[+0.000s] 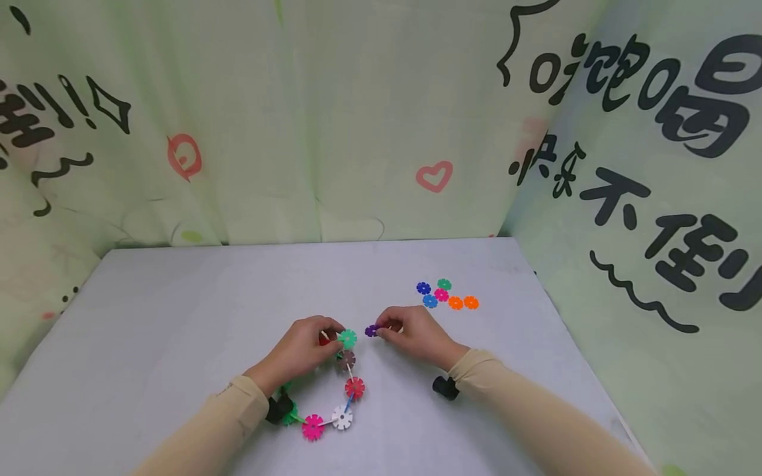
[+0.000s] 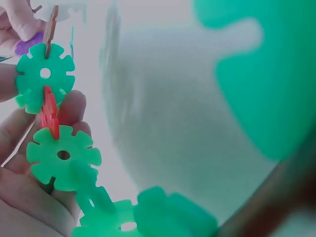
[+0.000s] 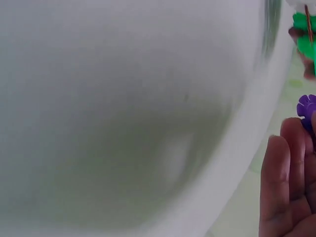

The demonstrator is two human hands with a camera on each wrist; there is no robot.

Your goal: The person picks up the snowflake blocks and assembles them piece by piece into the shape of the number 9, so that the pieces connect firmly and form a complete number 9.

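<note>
My left hand [image 1: 300,349] pinches a green notched disc [image 1: 348,339] at the top of a chain of linked discs. From there the chain curves down through a brown disc [image 1: 346,360], a red disc [image 1: 354,388], a white disc [image 1: 342,418] and a pink disc [image 1: 313,428]. The left wrist view shows a red disc [image 2: 50,113] joining two green discs over the left fingers. My right hand [image 1: 419,336] pinches a purple disc [image 1: 372,330], held slightly apart from the chain's green end; it also shows in the right wrist view [image 3: 307,106].
Loose discs lie beyond my right hand on the white table [image 1: 238,284]: dark blue [image 1: 423,288], green [image 1: 444,284], pink [image 1: 441,295], blue [image 1: 430,301] and two orange [image 1: 455,303]. Printed curtains [image 1: 357,119] stand behind and beside the table.
</note>
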